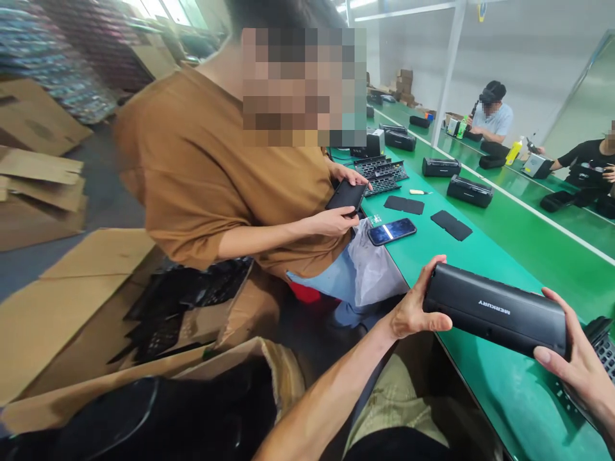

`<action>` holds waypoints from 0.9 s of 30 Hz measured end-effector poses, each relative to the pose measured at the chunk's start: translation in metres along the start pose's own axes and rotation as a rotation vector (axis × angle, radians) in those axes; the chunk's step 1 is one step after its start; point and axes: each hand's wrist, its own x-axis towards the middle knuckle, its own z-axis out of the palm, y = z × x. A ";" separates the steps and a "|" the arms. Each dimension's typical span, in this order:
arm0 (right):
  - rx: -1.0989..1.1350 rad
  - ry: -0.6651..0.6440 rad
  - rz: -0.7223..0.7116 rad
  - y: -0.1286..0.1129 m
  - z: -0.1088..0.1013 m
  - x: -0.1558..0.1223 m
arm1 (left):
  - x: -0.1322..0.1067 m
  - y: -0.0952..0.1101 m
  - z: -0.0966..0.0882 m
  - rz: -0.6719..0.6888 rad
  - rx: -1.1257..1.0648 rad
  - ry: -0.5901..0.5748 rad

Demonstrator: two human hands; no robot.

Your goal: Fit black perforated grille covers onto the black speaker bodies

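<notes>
I have both sets of fingers on one thing: a long black case (494, 310) with MERKURY lettered on its face, lying between my two hands. My left fingers (435, 321) are wrapped round one end, thumb flat on the face and a fingertip up at the top corner. My right fingers (552, 360) clasp the other end, thumb along the lower edge and another finger hooked over the upper edge. The case is tilted in view, its right end lower, above the green surface (500, 246).

Just beside the right fingers, partly behind them, sits a black perforated part (606, 349). Beyond the left fingers I can make out a phone (393, 231) with its screen lit, lying near the surface's edge, and a pale-handled tool (419, 192) farther off. Two flat black sheets lie past the phone, one (403, 204) by the tool, the other (451, 225) nearer the case.

To the left of my left fingers, a co-worker (192, 160) in a brown top holds a flat black piece (346, 196) in both hands. A clear plastic bag (372, 266) hangs below the phone. Farther left, an open cardboard box (91, 282) holds dark parts (158, 314).
</notes>
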 end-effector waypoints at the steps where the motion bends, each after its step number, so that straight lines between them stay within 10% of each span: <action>1: -0.009 0.009 -0.021 0.000 -0.001 -0.001 | -0.001 0.003 0.000 0.002 0.010 -0.019; 14: 0.030 -0.035 -0.050 0.023 0.002 0.008 | 0.001 -0.003 0.004 0.023 -0.098 0.092; 27: -0.037 0.089 -0.133 -0.011 0.018 -0.010 | -0.002 0.014 -0.005 0.130 -0.040 0.075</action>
